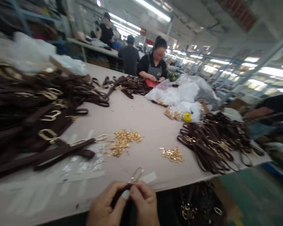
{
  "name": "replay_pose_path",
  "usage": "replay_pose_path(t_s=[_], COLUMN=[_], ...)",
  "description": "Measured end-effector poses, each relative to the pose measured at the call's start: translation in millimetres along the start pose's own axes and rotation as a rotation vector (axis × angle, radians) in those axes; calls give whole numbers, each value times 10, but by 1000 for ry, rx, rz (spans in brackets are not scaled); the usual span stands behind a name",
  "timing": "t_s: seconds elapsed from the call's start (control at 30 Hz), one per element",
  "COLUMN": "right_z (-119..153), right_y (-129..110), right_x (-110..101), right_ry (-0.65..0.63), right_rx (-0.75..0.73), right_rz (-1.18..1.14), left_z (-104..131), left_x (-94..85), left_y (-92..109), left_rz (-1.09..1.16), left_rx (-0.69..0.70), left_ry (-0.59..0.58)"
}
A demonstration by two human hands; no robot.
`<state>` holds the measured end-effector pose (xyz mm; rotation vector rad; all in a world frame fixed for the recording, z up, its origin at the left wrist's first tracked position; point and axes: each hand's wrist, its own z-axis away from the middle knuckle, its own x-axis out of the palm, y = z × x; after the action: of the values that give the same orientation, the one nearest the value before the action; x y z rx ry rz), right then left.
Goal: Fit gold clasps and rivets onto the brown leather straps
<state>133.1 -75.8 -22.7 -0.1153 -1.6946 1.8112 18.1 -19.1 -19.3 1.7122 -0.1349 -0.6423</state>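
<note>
My left hand (108, 202) and my right hand (145, 199) meet at the table's front edge, fingers pinched together. Between them they grip the end of a dark brown strap, mostly hidden by the fingers. A gold metal ring (136, 175) sticks up from that end, above the fingertips. White tape (125, 194) is wrapped on my left thumb. Beyond the hands lie a larger pile of small gold metal pieces (124, 141) and a smaller gold pile (172, 154). Which part each finger presses cannot be made out.
Brown straps with gold buckles (49, 116) heap up at left; more straps (209, 141) lie at right. Clear plastic bags (179, 89) and a yellow tape measure (186, 117) sit farther back. A co-worker (154, 62) handles something red across the table (146, 122). More straps hang below the edge.
</note>
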Motion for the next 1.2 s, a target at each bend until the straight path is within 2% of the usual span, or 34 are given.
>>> replay_pose_path(t_s=[0.07, 0.13, 0.17, 0.23, 0.3, 0.37, 0.43, 0.47, 0.53, 0.57, 0.63, 0.7, 0.77, 0.8, 0.9, 0.97, 1.07, 1.2], right_z=[-16, -66, -106, -219, -385, -606, -862, -991, -1223, -1315, -1433, -1445, -1359, -1290, -1087, -1021, -1049, -1149], right_y=[71, 65, 18, -183, -531, -1006, -1550, -1818, -2270, -2422, -2522, -2330, -1909, -1652, -909, -554, -294, -299], right_x=[-103, -243, -335, -575, -888, -1248, -1607, -1767, -2013, -2084, -2094, -1917, -1588, -1388, -780, -466, -207, -90], right_ry=[61, 75, 73, 107, 202, 339, 537, 634, 775, 801, 800, 700, 465, 281, -100, -250, -307, -285], right_rx=[63, 135, 154, 158, 127, 30, -116, -135, -196, -232, -367, -554, -714, -747, -721, -712, -737, -741], right_rz=[-40, -19, 6, 85, 242, 492, 752, 910, 1231, 1379, 1572, 1573, 1436, 1348, 1258, 1267, 1322, 1374], left_z=[15, -26, -62, -169, -347, -605, -893, -1023, -1223, -1288, -1359, -1379, -1373, -1366, -1340, -1324, -1309, -1249], left_x=[70, 75, 30, -173, -495, -850, -1149, -1260, -1403, -1440, -1465, -1453, -1429, -1418, -1394, -1385, -1375, -1403], left_y=[199, 312, 338, 342, 295, 206, 98, 49, -26, -52, -84, -105, -125, -136, -174, -202, -224, -147], left_rz=[47, 11, -38, -193, -399, -656, -957, -1003, -1060, -1066, -1094, -1114, -1125, -1129, -1138, -1143, -1145, -1099], left_rx=[17, 75, 105, 167, 201, 176, 102, 83, 51, 37, 9, -4, 0, 3, 9, 9, 12, 56], left_ry=[-26, -98, -114, -79, 30, 123, 109, 92, 36, 14, -20, -32, -34, -34, -26, -12, 12, 34])
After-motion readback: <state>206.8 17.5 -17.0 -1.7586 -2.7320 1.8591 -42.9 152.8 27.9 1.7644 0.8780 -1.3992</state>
